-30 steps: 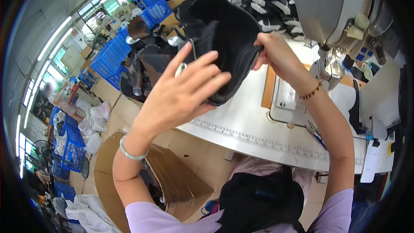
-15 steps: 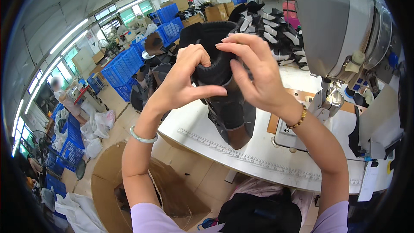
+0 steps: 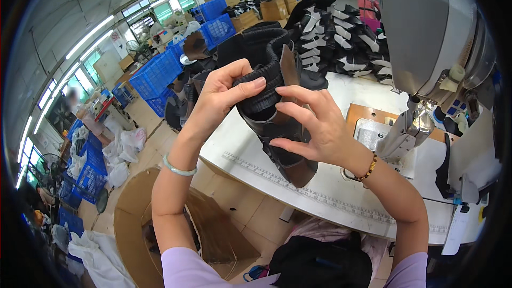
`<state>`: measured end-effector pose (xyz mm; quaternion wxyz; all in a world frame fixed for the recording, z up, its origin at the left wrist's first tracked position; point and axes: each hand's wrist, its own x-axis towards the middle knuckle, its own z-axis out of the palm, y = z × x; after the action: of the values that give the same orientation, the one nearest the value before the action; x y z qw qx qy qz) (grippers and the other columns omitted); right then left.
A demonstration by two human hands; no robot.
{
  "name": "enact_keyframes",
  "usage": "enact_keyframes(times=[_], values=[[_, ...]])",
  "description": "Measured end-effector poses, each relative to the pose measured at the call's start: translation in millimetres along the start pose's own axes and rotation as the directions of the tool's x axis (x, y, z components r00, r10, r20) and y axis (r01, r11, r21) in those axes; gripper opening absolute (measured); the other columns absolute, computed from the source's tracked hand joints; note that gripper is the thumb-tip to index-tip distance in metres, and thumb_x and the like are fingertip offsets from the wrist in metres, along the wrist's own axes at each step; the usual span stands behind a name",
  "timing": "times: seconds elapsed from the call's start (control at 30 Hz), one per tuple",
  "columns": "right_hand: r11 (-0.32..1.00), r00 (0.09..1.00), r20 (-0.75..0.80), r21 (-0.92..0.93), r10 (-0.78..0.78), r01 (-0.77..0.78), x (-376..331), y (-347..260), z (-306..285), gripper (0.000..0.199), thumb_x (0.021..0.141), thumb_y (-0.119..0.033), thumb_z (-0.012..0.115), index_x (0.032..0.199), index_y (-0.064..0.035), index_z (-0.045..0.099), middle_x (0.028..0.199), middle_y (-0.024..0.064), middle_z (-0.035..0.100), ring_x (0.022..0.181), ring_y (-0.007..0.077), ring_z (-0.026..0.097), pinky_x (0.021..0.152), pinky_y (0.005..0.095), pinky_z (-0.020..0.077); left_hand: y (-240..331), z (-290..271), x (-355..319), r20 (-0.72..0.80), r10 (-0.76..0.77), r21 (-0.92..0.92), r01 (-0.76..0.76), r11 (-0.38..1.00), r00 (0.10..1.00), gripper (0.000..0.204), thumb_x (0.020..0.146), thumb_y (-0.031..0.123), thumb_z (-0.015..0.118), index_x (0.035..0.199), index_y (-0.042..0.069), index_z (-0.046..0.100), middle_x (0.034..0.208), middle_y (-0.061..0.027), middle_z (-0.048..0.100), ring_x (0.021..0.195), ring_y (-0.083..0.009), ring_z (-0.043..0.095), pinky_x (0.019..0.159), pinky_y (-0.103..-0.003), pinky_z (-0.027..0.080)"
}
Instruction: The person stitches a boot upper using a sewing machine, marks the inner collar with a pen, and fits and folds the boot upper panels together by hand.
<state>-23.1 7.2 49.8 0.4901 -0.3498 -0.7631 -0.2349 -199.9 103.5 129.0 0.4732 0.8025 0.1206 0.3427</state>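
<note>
A black shoe upper (image 3: 285,146) with a padded, gathered collar and a dark brown toe hangs over the white table's front edge. My left hand (image 3: 221,93) grips its collar, with the thumb on the outer face and the bent fingers tucked inside the opening. My right hand (image 3: 325,128) is held against the right side of the upper. Its fingers and thumb are apart, the fingertips close to the collar; whether they press on it I cannot tell.
To the right stands a grey sewing machine (image 3: 426,26) over the white table (image 3: 346,197), which has a ruler strip along its front. Behind lies a heap of black and white shoe parts (image 3: 341,37). A cardboard box (image 3: 128,202) stands below left, near blue crates (image 3: 154,77).
My left thumb has moved up onto the collar. My right hand has come down from the rim to the upper's side, its fingers spread. The upper has tilted slightly.
</note>
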Motion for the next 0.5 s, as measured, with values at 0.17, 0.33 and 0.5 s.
enact_keyframes(times=[0.17, 0.33, 0.5], values=[[0.99, 0.999, 0.044, 0.14, 0.018, -0.024, 7, 1, -1, 0.04, 0.068, -0.022, 0.072, 0.099, -0.0081, 0.051, 0.103, 0.0097, 0.048, 0.084, 0.0246, 0.049, 0.07, 0.0319, 0.0402, -10, 2, 4, -0.111, 0.04, -0.129, -0.055, 0.99, 0.993, 0.018, 0.084, 0.012, 0.061, 0.07, 0.007, 0.05, 0.07, 0.0054, 0.05, 0.067, 0.0002, 0.044, 0.06, -0.016, 0.035], [0.991, 0.989, 0.137, 0.126, -0.055, 0.038, -5, -20, 4, 0.035, 0.069, -0.015, 0.07, 0.097, -0.0062, 0.051, 0.096, 0.0101, 0.048, 0.077, 0.0255, 0.05, 0.07, 0.0325, 0.0428, -19, -18, 17, -0.339, -0.083, -0.439, -0.079, 0.895, 0.937, 0.013, 0.085, 0.007, 0.057, 0.074, 0.01, 0.051, 0.077, -0.0008, 0.059, 0.066, -0.0066, 0.055, 0.064, -0.021, 0.048], [0.986, 0.986, 0.152, 0.145, 0.064, -0.087, -16, -19, 4, 0.036, 0.068, -0.012, 0.071, 0.096, -0.0051, 0.051, 0.097, 0.0097, 0.047, 0.074, 0.0248, 0.05, 0.066, 0.0315, 0.0431, -28, -28, 21, -0.312, -0.133, -0.487, -0.038, 0.872, 0.941, 0.009, 0.085, 0.009, 0.058, 0.078, 0.006, 0.054, 0.081, -0.0048, 0.062, 0.073, -0.0094, 0.059, 0.069, -0.024, 0.051]])
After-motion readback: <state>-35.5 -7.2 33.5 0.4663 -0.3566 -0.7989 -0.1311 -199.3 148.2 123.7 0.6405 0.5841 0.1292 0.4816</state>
